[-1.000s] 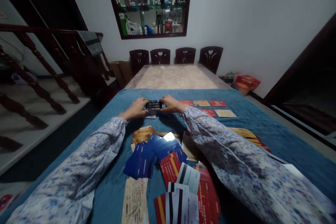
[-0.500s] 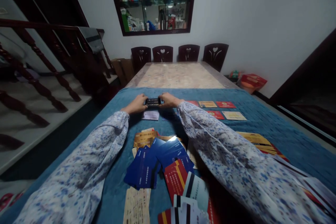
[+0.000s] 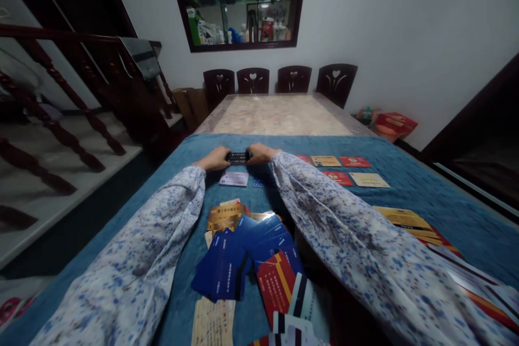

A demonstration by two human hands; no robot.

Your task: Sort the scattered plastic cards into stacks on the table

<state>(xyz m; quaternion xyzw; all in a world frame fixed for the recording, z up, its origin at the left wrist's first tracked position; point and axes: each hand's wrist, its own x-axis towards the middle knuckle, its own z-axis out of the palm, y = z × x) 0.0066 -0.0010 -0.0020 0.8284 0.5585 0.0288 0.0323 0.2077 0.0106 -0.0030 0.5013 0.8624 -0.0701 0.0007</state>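
Observation:
Between my two hands is a black card (image 3: 238,158) with light printing, at the far part of the blue cloth (image 3: 162,259). My left hand (image 3: 217,158) grips its left end with closed fingers, and my right hand (image 3: 260,153) has its right end the same way. Just nearer than it lie a pale lilac card (image 3: 234,179) and a blue patterned card (image 3: 263,180), the latter partly behind my right sleeve. Whether the black card touches the cloth, I cannot tell.
Close to me spread blue cards (image 3: 223,267), gold cards (image 3: 227,216), red cards (image 3: 276,284) and a beige card (image 3: 213,321). Right of my right arm, rows include a red card (image 3: 355,161) and a cream card (image 3: 370,180); yellow cards (image 3: 405,220) are stacked nearer. Chairs (image 3: 294,80) stand beyond the table.
Both hands remain on the black card, which looks much the same in place. The camera view has shifted slightly, and my left forearm sits a little further right.

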